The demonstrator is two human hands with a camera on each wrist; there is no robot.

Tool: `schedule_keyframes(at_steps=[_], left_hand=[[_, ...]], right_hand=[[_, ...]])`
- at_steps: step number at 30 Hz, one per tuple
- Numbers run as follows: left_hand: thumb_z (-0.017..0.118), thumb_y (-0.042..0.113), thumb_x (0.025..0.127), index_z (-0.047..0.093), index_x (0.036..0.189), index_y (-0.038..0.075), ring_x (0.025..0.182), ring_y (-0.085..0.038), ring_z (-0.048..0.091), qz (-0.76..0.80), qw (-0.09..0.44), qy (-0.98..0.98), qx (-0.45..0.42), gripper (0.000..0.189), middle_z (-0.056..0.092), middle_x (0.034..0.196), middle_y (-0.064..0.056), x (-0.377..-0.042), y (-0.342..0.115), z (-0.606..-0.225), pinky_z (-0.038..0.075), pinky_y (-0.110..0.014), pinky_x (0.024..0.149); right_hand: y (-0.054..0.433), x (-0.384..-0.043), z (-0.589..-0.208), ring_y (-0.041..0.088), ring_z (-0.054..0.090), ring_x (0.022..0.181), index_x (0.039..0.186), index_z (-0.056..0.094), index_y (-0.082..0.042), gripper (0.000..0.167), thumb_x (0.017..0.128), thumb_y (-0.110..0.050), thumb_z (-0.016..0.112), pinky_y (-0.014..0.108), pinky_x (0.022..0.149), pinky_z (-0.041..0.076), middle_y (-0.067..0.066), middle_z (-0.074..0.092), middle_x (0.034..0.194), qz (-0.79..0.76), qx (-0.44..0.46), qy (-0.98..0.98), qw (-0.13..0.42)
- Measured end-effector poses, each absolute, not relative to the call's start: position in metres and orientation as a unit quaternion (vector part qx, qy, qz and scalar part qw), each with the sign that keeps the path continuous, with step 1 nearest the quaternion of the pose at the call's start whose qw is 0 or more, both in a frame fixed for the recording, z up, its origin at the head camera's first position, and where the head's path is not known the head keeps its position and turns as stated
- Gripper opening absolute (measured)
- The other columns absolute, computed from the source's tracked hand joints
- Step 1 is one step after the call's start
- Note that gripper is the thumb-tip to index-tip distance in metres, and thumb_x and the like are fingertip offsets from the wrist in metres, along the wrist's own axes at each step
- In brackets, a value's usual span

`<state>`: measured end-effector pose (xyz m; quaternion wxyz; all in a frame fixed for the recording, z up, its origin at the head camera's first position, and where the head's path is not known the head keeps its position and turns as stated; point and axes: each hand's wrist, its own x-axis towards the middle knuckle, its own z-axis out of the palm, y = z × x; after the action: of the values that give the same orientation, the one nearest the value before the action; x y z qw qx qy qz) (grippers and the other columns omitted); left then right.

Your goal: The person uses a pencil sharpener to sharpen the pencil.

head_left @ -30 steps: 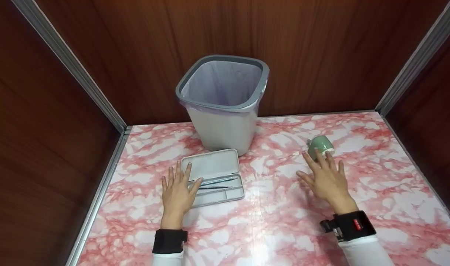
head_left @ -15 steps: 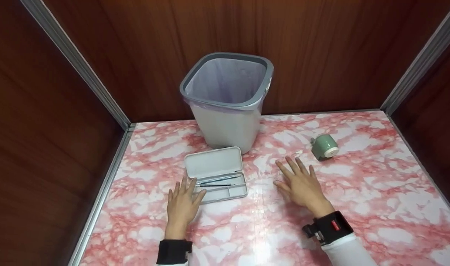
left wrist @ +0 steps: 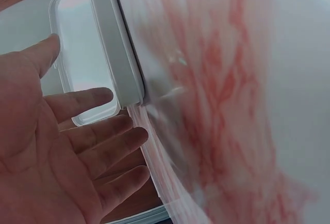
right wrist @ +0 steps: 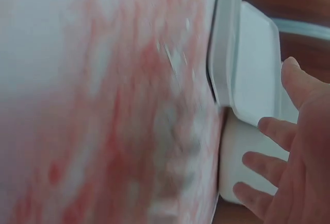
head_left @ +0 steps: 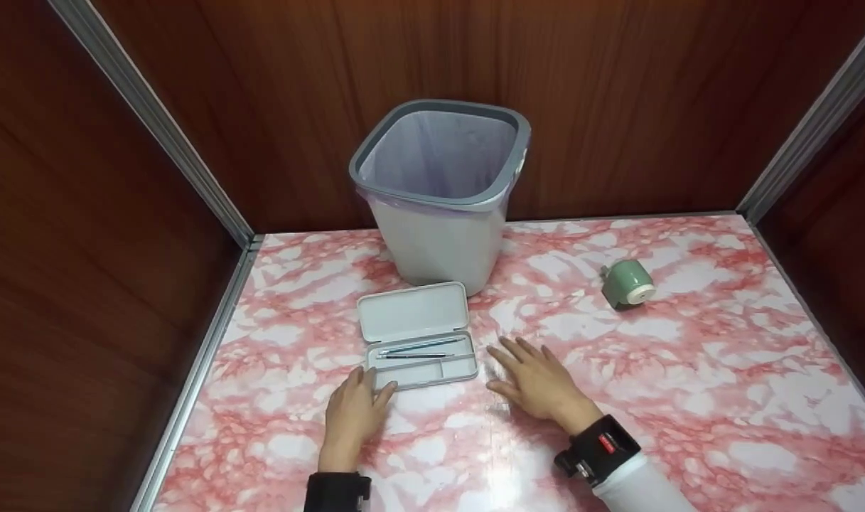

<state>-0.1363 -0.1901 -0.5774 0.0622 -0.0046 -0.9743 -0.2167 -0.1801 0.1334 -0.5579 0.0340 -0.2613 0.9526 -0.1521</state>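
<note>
A pale grey pencil case point(head_left: 414, 313) lies unfolded on the table, its lid toward the back. In its tray are a blue slim pencil point(head_left: 421, 345) and a dark one point(head_left: 416, 355). My left hand point(head_left: 354, 412) is at the near left corner of the case, its fingertips overlapping that edge in the head view; the fingers are spread and relaxed. To the right of the case, my right hand point(head_left: 539, 384) hovers with its fingers extended and holds nothing. Both wrist views show the case's side, with the lid point(right wrist: 255, 64) standing beyond the right hand's fingertips.
Behind the case stands a light grey bin point(head_left: 439, 242) with a purple liner. A small green object point(head_left: 627, 281) with a white round end sits on the right part of the marbled table point(head_left: 688, 370). Brown wood panels point(head_left: 617, 107) enclose the back and sides.
My right hand has moved left, away from the green object and toward the case. My left hand has drawn back from over the tray to its near corner.
</note>
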Motion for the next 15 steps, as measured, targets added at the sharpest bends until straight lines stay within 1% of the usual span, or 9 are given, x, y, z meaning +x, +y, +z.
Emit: schedule_keyframes(at_steps=[4, 7, 11, 15], left_hand=[[0.057, 0.045, 0.094, 0.058, 0.129, -0.002, 0.111, -0.043, 0.056, -0.217, 0.062, -0.974, -0.005, 0.059, 0.053, 0.13, -0.025, -0.138, -0.189, -0.58, 0.043, -0.053, 0.092], [0.057, 0.046, 0.094, 0.057, 0.13, -0.002, 0.11, -0.043, 0.057, -0.219, 0.058, -0.974, 0.001, 0.06, 0.052, 0.131, -0.025, -0.139, -0.189, -0.581, 0.043, -0.053, 0.092], [0.057, 0.048, 0.094, 0.057, 0.13, -0.002, 0.11, -0.044, 0.056, -0.22, 0.052, -0.974, 0.008, 0.062, 0.05, 0.134, -0.025, -0.139, -0.188, -0.581, 0.043, -0.054, 0.092], [0.057, 0.048, 0.093, 0.058, 0.129, -0.002, 0.11, -0.044, 0.056, -0.214, 0.053, -0.975, 0.007, 0.062, 0.048, 0.137, -0.024, -0.141, -0.187, -0.581, 0.044, -0.055, 0.09]], right_hand=[[0.124, -0.18, -0.564, 0.036, 0.034, 0.137, 0.148, 0.041, -0.014, 0.068, 0.095, -0.056, 0.048, 0.06, 0.106, 0.026, 0.013, 0.033, 0.153, -0.185, -0.292, 0.937, 0.054], [0.118, -0.18, -0.568, 0.035, 0.038, 0.135, 0.148, 0.042, -0.013, 0.068, 0.095, -0.053, 0.051, 0.056, 0.106, 0.03, 0.014, 0.032, 0.153, -0.207, -0.307, 0.927, 0.06], [0.113, -0.181, -0.572, 0.034, 0.04, 0.133, 0.147, 0.042, -0.011, 0.067, 0.095, -0.051, 0.052, 0.052, 0.106, 0.031, 0.013, 0.029, 0.155, -0.215, -0.323, 0.919, 0.066], [0.11, -0.181, -0.572, 0.033, 0.039, 0.134, 0.148, 0.041, -0.01, 0.068, 0.095, -0.052, 0.051, 0.054, 0.105, 0.032, 0.01, 0.029, 0.156, -0.211, -0.332, 0.916, 0.074]])
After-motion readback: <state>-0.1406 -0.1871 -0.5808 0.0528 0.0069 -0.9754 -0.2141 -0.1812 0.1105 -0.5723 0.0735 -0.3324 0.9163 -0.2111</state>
